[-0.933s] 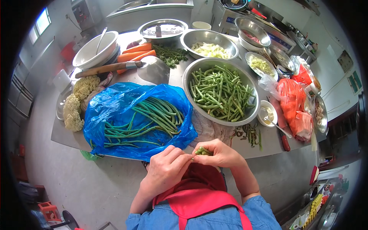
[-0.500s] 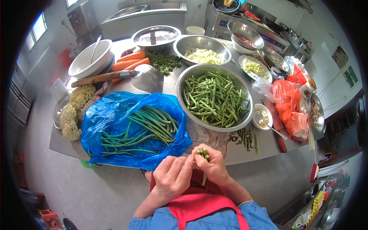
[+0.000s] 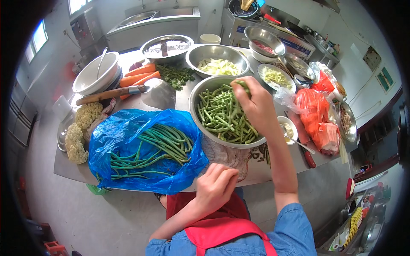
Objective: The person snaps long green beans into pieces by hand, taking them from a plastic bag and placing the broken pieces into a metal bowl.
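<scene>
Item: bean pieces (image 3: 242, 85), green, short, slender, bunched together; held in your right hand (image 3: 255, 101), fingers closed around them, above the far side of the wide steel bowl (image 3: 193, 104).

Bowl contents: many loose cut beans (image 3: 224, 117), mid-green, matt, roughly even in length, lying in all directions.

Your left hand (image 3: 216, 185): raised near the table edge, fingers curled inward; you cannot tell from this view whether anything is pinched inside.

Left of the bowl: one blue plastic bag (image 3: 104, 138), crumpled, mouth spread; inside, long whole beans (image 3: 164, 145), looking blue-green under the film.

Between bag and bowl, toward you: one pale, stained cloth (image 3: 224, 157). Beside it, dark green trimmings (image 3: 257, 153), partly behind your forearm.

Right: a small white bowl (image 3: 281, 119) with spoon; a red-handled knife (image 3: 309, 159); a red plastic bag (image 3: 314, 109).

Markings: blue panel (image 3: 297, 49) on the steel unit at the back; its lettering is too small to read.
</scene>
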Tool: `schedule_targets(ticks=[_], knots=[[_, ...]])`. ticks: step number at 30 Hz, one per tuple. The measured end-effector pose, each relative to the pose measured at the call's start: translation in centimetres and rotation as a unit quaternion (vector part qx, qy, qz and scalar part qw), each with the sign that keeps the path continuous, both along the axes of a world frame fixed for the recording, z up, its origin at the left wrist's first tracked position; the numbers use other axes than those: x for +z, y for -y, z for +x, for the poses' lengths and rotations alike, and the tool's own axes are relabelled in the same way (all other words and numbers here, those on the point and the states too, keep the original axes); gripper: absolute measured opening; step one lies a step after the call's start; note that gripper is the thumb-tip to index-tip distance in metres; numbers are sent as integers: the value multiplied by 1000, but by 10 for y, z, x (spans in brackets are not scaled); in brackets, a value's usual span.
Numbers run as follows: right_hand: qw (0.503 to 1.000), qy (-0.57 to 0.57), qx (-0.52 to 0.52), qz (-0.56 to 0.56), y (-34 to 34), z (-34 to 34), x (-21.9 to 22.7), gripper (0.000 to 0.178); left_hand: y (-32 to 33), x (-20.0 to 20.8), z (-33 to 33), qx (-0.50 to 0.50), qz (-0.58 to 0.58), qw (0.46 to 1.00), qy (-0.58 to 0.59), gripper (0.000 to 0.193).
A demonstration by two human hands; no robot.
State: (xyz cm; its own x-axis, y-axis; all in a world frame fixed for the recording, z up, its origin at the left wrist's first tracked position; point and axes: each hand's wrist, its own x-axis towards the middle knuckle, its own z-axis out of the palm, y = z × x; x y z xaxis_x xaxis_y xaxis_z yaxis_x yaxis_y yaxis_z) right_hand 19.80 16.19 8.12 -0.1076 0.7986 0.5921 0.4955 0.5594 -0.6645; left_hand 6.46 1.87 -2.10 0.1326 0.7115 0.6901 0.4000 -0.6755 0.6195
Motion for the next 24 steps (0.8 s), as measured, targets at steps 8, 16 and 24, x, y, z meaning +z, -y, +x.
schedule_targets(ticks=[8,16,24], knots=[[983,180,-16,-43,-23,38,-22,44,-32,-24,61,14,-30,997,-76,30],[882,457,-42,-104,-41,6,-54,62,-33,-33,56,18,-49,997,-49,27],[908,402,37,-110,-72,38,-64,60,-26,-23,51,1,20,1000,2,11]])
